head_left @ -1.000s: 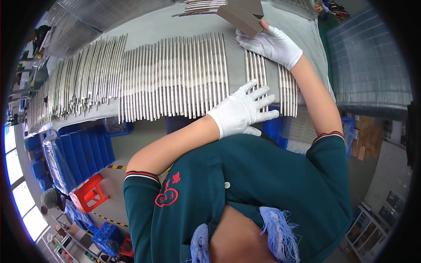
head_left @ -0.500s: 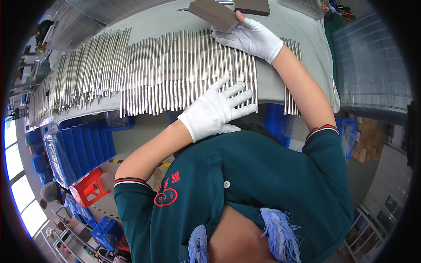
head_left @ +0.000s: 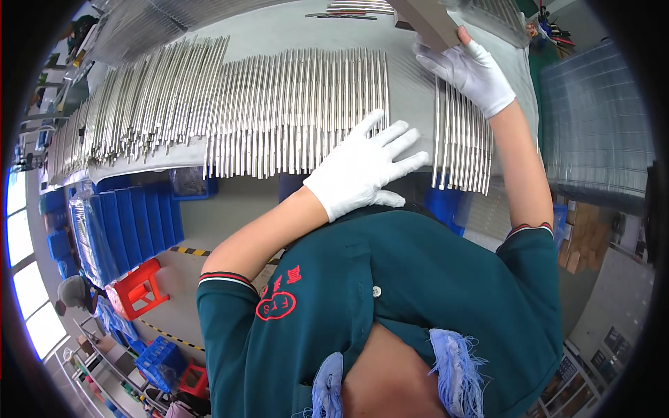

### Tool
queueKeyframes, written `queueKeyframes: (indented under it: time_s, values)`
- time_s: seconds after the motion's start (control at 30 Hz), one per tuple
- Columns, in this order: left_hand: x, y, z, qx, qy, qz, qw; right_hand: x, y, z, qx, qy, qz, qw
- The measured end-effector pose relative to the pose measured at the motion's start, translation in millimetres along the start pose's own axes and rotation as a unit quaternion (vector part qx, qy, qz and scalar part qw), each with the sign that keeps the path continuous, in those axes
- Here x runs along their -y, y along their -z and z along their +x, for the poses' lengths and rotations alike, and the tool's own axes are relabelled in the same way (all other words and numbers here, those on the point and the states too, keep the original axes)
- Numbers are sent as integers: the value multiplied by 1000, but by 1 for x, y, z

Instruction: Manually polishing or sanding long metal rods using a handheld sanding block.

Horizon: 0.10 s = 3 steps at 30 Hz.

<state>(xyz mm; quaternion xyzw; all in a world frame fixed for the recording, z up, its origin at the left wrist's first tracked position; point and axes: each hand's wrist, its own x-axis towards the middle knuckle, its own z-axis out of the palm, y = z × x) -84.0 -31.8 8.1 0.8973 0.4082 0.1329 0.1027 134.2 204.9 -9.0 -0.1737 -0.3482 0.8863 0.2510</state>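
Observation:
My right hand (head_left: pixel 477 75), in a white glove, grips a long grey-brown rectangular block (head_left: pixel 433 24) at the far edge of the right-hand group of metal rods (head_left: pixel 461 132). Its thumb lies along the block's side, and the block's far end runs out of view. My left hand (head_left: pixel 368 166), also gloved in white, is open with fingers spread. It hovers by the near right end of a wide row of silver rods (head_left: pixel 293 104), hiding some of their near ends. A gap of grey cloth separates the row from the right-hand group.
More rods (head_left: pixel 157 97) lie unevenly on the grey cloth-covered table (head_left: pixel 279 31) at left. Thin rods (head_left: pixel 359 8) lie at the far side. Clear plastic sheeting (head_left: pixel 592 118) stands at right. Below the table are blue bins (head_left: pixel 143 230) and a red stool (head_left: pixel 141 289); a person (head_left: pixel 78 294) is at lower left.
My right hand and the block have moved right. Several rods have shifted from the wide row's right end into the right-hand group. My left hand has moved slightly right, still spread.

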Motion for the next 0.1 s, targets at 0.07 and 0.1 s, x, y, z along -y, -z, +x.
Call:
queueKeyframes:
  time_s: [0.07, 0.1]
  values:
    - [1, 3, -11, 8, 29, 8, 1000, -13, -18, 24, 3, 4, 20, 1000]
    - [2, 4, -16, 16, 56, 14, 998, -13, -17, 25, 3, 4, 21, 1000]
